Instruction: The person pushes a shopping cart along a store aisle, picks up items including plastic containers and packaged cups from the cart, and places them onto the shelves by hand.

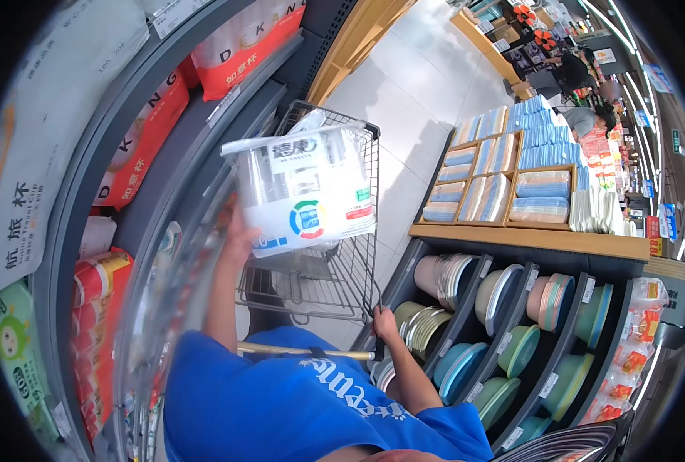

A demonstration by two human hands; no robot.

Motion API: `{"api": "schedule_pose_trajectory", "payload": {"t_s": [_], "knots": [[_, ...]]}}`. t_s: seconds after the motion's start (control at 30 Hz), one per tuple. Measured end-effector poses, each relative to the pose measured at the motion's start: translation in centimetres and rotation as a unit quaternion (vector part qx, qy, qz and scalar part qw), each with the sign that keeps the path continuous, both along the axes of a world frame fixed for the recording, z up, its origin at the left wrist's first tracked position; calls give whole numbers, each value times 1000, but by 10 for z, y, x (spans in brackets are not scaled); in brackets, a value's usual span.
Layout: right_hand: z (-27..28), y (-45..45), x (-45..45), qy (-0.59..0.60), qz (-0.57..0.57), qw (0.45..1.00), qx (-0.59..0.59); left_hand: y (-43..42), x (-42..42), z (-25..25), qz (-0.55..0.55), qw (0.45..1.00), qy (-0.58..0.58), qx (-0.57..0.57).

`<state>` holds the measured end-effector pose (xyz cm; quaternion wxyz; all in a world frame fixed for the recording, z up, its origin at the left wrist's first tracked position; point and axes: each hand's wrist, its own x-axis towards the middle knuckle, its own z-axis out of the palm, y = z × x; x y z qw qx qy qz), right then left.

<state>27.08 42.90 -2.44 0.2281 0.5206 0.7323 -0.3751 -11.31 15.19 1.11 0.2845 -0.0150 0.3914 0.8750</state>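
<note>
My left hand (241, 227) grips a clear plastic pack of disposable cups (300, 189) by its left side. The pack has Chinese lettering and a round coloured logo, and it is over the basket of a black wire shopping cart (319, 304). Most of my left fingers are hidden by the pack. A partly covered white pack (309, 120) shows at the far end of the basket. My right hand (386, 323) is closed around the cart's black frame at its right near corner. The cart's pale handle bar (312, 351) crosses in front of my blue shirt.
Shelves on the left hold red cup packs (146, 138), a large white bag (50, 131) and a green pack (19, 354). On the right, a rack (523, 277) carries several basins below folded towels (543, 131). Grey floor (400, 100) runs between. People (585, 119) are farther off.
</note>
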Motion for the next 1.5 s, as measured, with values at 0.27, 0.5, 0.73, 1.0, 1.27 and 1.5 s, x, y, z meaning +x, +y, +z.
{"api": "schedule_pose_trajectory", "payload": {"t_s": [0.27,0.5,0.73,1.0,1.27,1.5], "knots": [[6,-12,-5,2,-17,1000,-9,28,6,-8,122,973,-59,-184],[16,-19,-11,1,3,1000,16,2,12,-31,286,768,308,-483],[4,-15,-4,-6,4,1000,8,-50,-34,-55,353,644,427,-527],[0,-13,-2,-13,-14,1000,-11,-77,-87,-176,357,714,237,-554],[5,-15,-6,-9,-27,999,-18,-45,-177,-199,253,699,249,-620],[-2,-16,-1,-20,-30,999,-8,22,-231,-164,70,643,106,-755]]}}
